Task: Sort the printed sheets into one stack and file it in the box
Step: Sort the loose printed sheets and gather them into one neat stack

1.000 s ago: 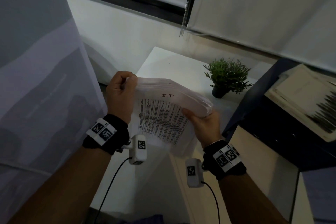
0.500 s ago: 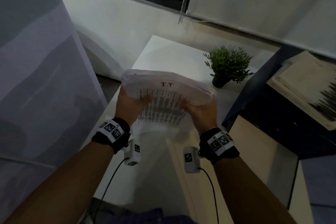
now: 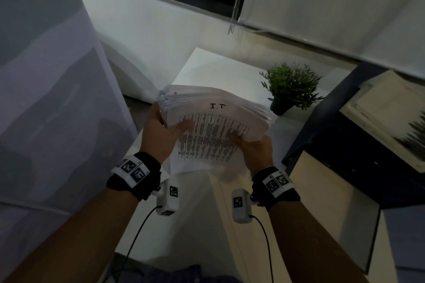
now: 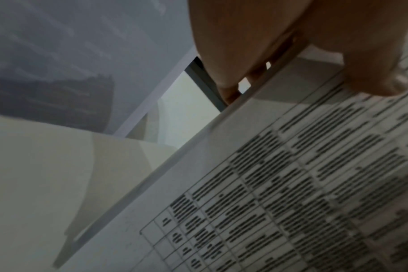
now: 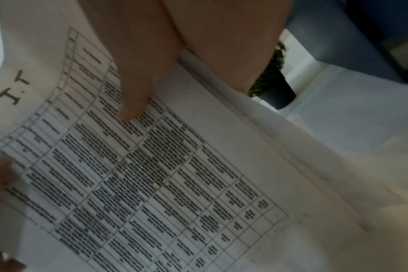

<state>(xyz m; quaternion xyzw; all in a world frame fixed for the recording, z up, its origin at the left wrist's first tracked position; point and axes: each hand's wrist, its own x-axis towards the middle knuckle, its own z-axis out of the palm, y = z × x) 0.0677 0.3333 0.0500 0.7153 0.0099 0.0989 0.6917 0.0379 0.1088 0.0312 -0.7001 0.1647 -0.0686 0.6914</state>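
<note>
The stack of sheets (image 3: 213,122) is seen to be white, its top page printed with a grid of thin grey lines filled with rows of black text, and "I.T" is handwritten in black above the grid. The tabletop (image 3: 207,69) beyond the left grip (image 3: 161,135) is shown as plain white. Beyond the right grip (image 3: 253,147), a green-leaved plant (image 3: 291,85) is set in a black pot. Black wristbands (image 3: 135,174) are marked with white tags bearing black square patterns.
</note>
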